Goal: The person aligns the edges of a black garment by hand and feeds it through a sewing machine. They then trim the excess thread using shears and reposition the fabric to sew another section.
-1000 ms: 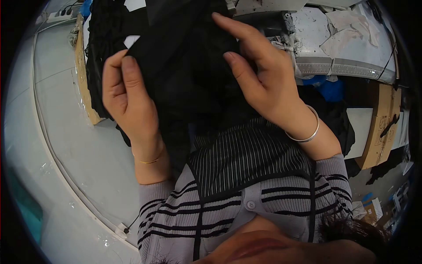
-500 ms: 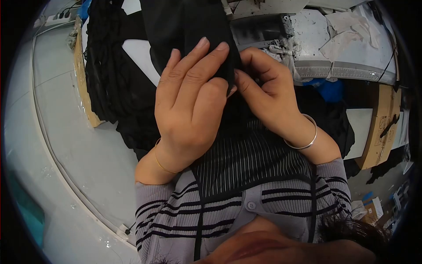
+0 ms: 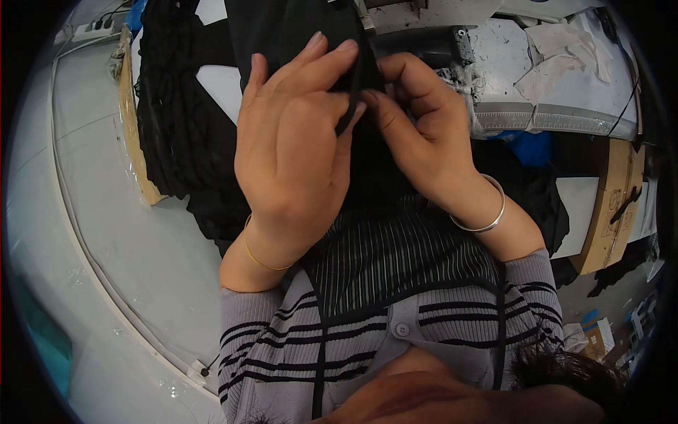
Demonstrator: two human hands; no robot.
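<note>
Black fabric [image 3: 282, 32] lies under both hands and runs up to the metal machine part at the top. My left hand [image 3: 293, 141] rests on it, three fingers stretched over the cloth, while thumb and index finger pinch a folded edge. Just right of it, my right hand [image 3: 431, 127] has its thumb and bent index finger closed on the same black fabric near that edge. Exactly how much cloth lies between the right fingertips is hidden.
A sewing machine bed [image 3: 565, 78] with a ruler strip [image 3: 551, 119] is on the right. Bunched black cloth [image 3: 183, 134] hangs at the left. A cardboard box [image 3: 611, 205] stands at lower right. A power strip [image 3: 99, 28] is at upper left.
Both hands have moved slightly up, toward the machine. My left hand has turned and shifted left, and the fabric edge now stands up between its thumb and index finger.
</note>
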